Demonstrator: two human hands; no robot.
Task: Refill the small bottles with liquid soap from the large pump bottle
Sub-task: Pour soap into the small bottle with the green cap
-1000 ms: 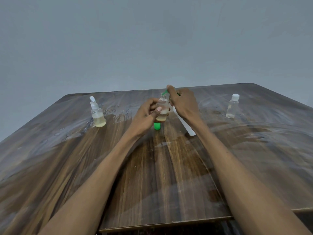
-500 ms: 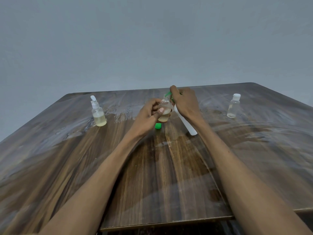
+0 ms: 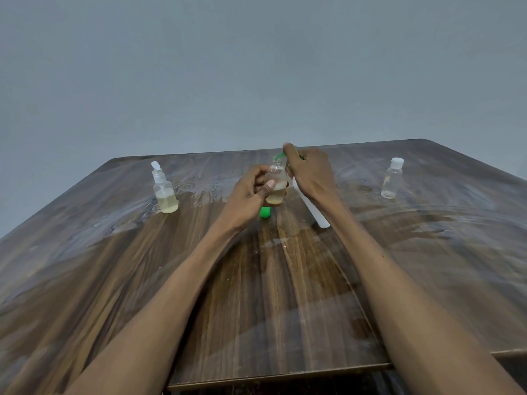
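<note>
The open small bottle point(image 3: 276, 183) is held up off the surface point(image 3: 285, 295), about a third full of pale yellow soap, just above the green cap point(image 3: 265, 211) lying beneath it. The left hand point(image 3: 251, 195) wraps round its body, thumb across the front. The right hand point(image 3: 309, 173) grips a white bottle with a green nozzle point(image 3: 313, 209), tilted so the nozzle sits at the small bottle's mouth (whether it touches, I cannot tell). To do this well, I judge the nozzle should stay centred over the narrow neck, the small bottle upright, and the squeeze gentle so soap does not overflow. Well left of the small bottle stands a pump-topped bottle point(image 3: 164, 192); well right, a nearly empty capped bottle point(image 3: 392, 179).
</note>
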